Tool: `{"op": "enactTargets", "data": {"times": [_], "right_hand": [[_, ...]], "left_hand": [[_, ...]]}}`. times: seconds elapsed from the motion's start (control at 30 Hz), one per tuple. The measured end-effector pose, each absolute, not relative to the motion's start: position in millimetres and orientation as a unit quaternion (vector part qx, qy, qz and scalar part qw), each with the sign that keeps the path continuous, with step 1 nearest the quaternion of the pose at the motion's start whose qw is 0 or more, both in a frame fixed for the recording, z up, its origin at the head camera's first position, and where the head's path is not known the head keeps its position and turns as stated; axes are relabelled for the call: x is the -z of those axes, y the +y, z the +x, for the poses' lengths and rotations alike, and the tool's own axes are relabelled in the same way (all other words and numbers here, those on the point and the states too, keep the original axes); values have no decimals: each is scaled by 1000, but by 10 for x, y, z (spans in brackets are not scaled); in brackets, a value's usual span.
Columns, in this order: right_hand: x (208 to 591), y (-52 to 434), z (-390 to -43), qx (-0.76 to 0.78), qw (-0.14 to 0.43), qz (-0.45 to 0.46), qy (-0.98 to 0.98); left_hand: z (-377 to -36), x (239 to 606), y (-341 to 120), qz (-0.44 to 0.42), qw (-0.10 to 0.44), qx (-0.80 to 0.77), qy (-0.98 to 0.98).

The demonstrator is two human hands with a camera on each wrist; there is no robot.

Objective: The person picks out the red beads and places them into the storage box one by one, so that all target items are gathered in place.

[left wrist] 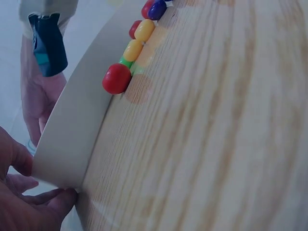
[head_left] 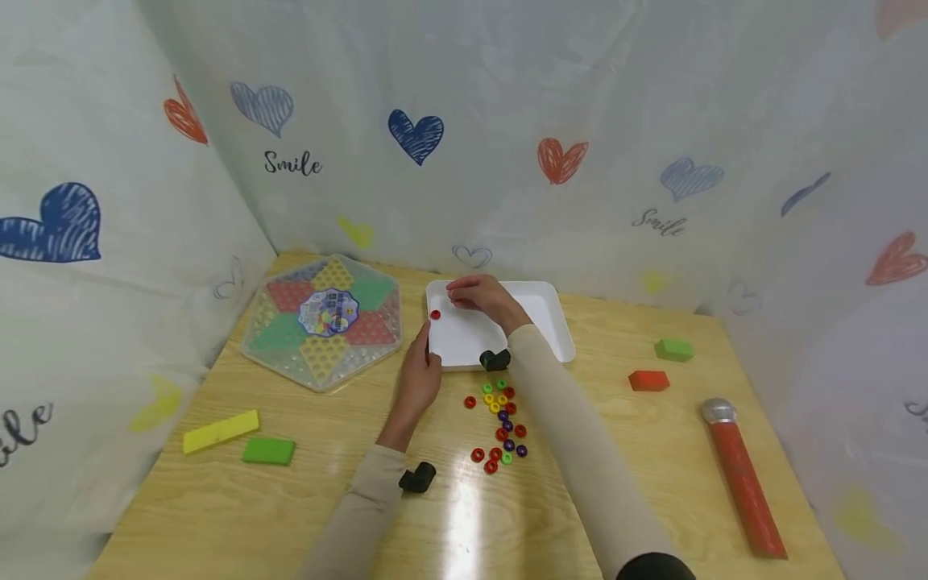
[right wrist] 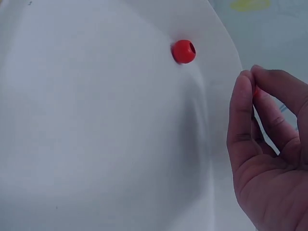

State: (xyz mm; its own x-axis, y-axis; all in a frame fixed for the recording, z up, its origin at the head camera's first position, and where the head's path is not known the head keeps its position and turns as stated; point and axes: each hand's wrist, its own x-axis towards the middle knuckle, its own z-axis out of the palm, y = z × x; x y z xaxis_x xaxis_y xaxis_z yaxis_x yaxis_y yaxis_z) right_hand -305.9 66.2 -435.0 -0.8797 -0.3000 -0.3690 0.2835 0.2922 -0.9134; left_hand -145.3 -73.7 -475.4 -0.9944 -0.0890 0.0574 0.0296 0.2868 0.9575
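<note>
My left hand (head_left: 420, 374) grips the near left corner of a white tray (head_left: 464, 342), its fingers against the tray's wall in the left wrist view. Over the tray's far left part is my right hand (head_left: 487, 296). Its thumb and fingertips pinch a small red bead (right wrist: 255, 91), mostly hidden between them. One red bead with a hole (right wrist: 184, 51) lies inside the tray near the left wall. On the table in front of the tray lie several red, yellow, green and purple beads, among them a red bead (left wrist: 117, 78) nearest the left hand.
A hexagonal Chinese checkers board (head_left: 322, 322) lies left of the tray. A yellow block (head_left: 221, 432) and a green block (head_left: 269, 451) are at the front left. To the right are a green block (head_left: 674, 350), a red block (head_left: 648, 381) and a red toy microphone (head_left: 747, 483).
</note>
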Motion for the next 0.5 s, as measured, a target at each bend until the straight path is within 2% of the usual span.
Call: {"op": "enactTargets", "data": {"times": [0.33,0.5], "right_hand": [[4455,510,-3082,514,260,11,818],[4422,462,-3027,484,246,12,840]], "left_hand": [[-1423,4758,-730,21,54,596,-801],[-1424,4764,-732,20,58,597,-800]]}}
